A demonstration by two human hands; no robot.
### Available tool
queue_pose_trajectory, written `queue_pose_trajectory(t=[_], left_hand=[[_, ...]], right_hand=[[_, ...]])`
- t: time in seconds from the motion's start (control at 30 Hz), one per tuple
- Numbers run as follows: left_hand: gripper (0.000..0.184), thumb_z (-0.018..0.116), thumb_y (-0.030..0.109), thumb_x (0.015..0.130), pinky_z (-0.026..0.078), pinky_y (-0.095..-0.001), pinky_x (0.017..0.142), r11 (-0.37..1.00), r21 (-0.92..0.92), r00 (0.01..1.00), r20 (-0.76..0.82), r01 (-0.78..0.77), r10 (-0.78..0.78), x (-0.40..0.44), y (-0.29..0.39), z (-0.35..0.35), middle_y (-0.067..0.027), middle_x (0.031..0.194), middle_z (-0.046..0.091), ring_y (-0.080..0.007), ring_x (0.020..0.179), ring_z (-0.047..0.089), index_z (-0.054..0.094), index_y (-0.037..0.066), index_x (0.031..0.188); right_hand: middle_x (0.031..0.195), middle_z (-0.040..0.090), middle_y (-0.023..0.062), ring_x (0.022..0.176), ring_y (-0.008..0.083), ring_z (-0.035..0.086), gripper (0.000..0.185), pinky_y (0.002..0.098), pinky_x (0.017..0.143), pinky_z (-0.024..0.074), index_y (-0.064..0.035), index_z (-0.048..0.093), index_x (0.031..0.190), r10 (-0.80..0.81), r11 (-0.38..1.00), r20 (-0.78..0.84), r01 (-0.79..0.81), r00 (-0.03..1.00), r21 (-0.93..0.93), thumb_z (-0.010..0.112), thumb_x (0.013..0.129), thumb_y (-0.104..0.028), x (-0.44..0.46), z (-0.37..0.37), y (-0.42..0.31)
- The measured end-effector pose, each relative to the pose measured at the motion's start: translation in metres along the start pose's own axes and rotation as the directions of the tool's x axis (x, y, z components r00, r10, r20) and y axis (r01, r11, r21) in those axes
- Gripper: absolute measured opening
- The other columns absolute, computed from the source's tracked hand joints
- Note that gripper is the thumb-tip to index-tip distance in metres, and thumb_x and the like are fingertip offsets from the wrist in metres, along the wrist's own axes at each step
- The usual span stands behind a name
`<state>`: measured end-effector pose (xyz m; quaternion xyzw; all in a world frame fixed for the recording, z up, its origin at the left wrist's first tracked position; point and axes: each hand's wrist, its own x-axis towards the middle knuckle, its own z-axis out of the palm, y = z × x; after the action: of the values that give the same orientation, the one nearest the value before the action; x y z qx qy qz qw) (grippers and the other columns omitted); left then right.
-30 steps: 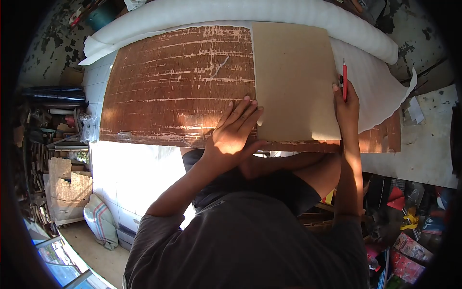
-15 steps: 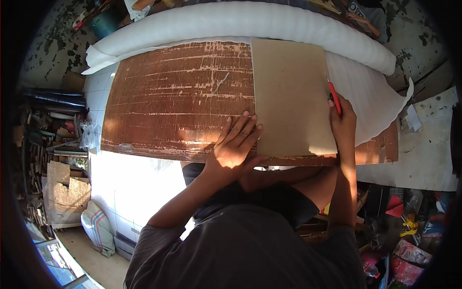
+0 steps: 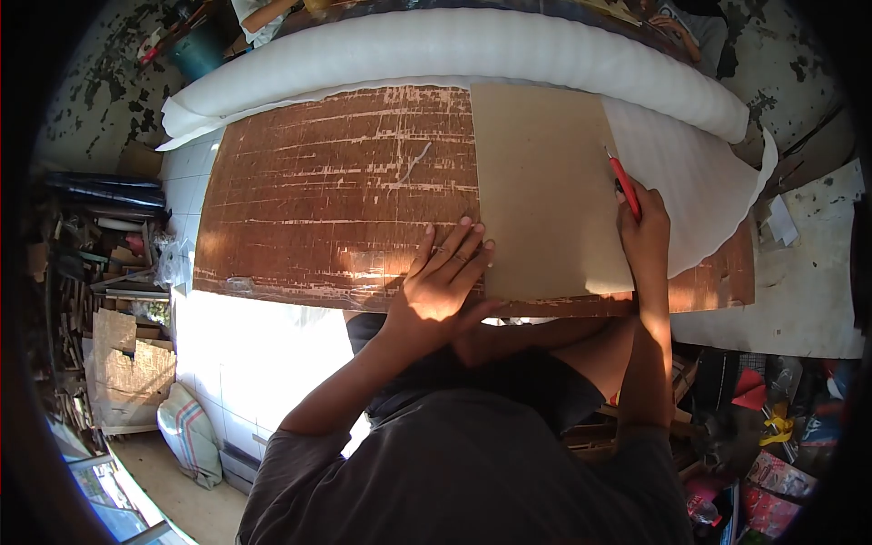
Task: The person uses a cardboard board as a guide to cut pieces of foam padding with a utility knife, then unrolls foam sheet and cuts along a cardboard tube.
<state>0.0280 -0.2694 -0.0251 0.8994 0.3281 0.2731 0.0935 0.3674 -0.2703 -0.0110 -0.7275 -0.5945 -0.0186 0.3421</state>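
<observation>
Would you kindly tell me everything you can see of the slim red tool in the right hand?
The slim, red, plastic-looking tool has a thin, metallic-looking tip and a dark side part. The right hand holds it slanted, tip pointing forward, near the right edge of the tan rectangular cardboard sheet; contact with it is unclear.

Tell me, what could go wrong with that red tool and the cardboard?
The thin tip of the red tool, held in the right hand, might slip past the cardboard's right edge and nick the white sheet beside it. The cardboard could also slide, since the left hand rests flat only near its lower left edge.
</observation>
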Motion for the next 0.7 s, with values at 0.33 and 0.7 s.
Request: queue_pose_trajectory(t=[0.33, 0.7], left_hand=[[0.071, 0.078, 0.044, 0.084, 0.026, -0.0553, 0.124, 0.999, -0.048, 0.998, 0.056, 0.013, -0.01, -0.003, -0.003, 0.001, -0.0145, 0.154, 0.051, -0.0286, 0.151, 0.038, 0.058, 0.006, 0.141], [0.07, 0.077, 0.042, 0.087, 0.023, -0.0575, 0.124, 0.997, -0.068, 0.995, 0.101, 0.024, -0.017, -0.002, -0.003, -0.001, -0.0154, 0.155, 0.048, -0.0302, 0.152, 0.034, 0.056, 0.004, 0.142]], right_hand=[[0.087, 0.058, 0.0154, 0.076, 0.0293, 0.057, 0.032, 0.0391, 0.074, 0.0474, -0.0087, 0.069, 0.128, 0.054, 0.998, 0.048, -0.053, 0.997, -0.019, 0.066, 0.1, -0.022, 0.004, 0.002, 0.008], [0.091, 0.064, 0.0143, 0.08, 0.0248, 0.06, 0.034, 0.0345, 0.078, 0.0486, -0.0079, 0.07, 0.126, 0.11, 0.99, 0.037, -0.113, 0.993, 0.081, 0.069, 0.098, -0.027, 0.004, 0.003, 0.014]])
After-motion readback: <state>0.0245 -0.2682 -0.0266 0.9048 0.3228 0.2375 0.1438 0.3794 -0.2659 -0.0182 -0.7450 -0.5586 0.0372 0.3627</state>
